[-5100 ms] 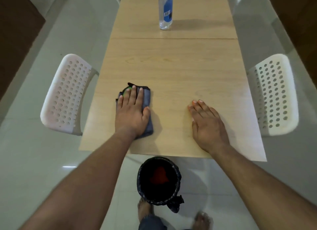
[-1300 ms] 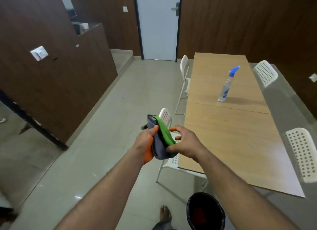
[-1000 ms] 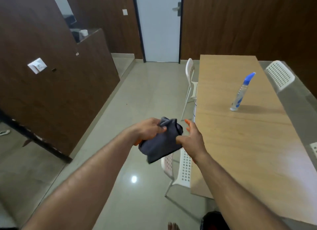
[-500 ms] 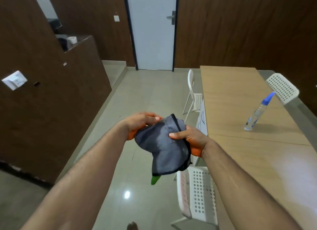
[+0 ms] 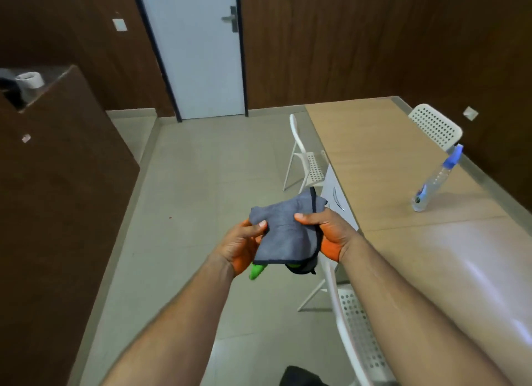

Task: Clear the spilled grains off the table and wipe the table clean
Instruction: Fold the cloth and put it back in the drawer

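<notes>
cloth point(image 5: 283, 236) btwn both hands point(image 5: 288, 240)

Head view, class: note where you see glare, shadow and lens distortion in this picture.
Head view: a pale glare washes the near part of the table; the spray bottle casts a soft shadow to its right and leans from wide-angle distortion, as does the door; both hands and the cloth are sharp enough.

Our two forearms come into view bare from the bottom edge up to the wrists, with no sleeve, watch, band or glove on either. Our left hand point(image 5: 240, 249) and right hand point(image 5: 331, 236) are bare too, and we see short, unpainted nails on the thumbs.
</notes>
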`<state>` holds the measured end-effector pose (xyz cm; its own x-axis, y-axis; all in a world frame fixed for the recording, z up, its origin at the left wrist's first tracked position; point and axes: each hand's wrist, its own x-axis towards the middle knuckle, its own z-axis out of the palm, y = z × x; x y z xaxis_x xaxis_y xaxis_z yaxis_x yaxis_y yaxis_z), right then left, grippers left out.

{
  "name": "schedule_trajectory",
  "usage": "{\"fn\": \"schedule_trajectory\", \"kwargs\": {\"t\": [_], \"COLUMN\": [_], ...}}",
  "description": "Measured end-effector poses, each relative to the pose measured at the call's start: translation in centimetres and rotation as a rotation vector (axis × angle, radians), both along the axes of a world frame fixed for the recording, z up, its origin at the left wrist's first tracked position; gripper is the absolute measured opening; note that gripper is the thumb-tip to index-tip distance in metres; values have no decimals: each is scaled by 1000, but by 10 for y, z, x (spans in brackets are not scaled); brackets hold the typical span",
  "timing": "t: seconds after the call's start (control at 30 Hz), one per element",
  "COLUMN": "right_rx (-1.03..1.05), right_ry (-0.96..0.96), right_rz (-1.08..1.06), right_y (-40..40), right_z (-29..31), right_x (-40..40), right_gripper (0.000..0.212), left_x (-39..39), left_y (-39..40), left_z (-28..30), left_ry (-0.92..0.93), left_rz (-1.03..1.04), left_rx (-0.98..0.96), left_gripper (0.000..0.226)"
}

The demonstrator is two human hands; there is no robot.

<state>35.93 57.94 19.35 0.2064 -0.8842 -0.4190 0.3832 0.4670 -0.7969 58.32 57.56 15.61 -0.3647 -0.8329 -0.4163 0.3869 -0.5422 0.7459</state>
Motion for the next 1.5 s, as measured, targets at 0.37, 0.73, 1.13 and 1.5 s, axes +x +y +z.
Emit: {"fn": "schedule_trajectory", "kwargs": {"t": [0.37, 0.73, 1.13, 1.5], "right_rx": [210, -164, -60, 89], "right_ry": [557, 1218, 298, 435], "right_rz": [-441, -273, -725, -723], "right_y": [-123, -220, -289, -374], "right_z": [-62, -46, -51, -31], "right_x": [-38, -73, -118, -100], "right_gripper": [101, 19, 26, 34], "left_x": [-28, -96, -136, -175], "left_y": [-178, -337, -465, -568], "left_z": [-16, 8, -6, -3], "left_ry": [-493, -1211, -331, -612], "left_rz": [-142, -567, -652, -1287], "left_rx": [-328, -924, -314, -498], "left_gripper": [66, 27, 25, 47]}}
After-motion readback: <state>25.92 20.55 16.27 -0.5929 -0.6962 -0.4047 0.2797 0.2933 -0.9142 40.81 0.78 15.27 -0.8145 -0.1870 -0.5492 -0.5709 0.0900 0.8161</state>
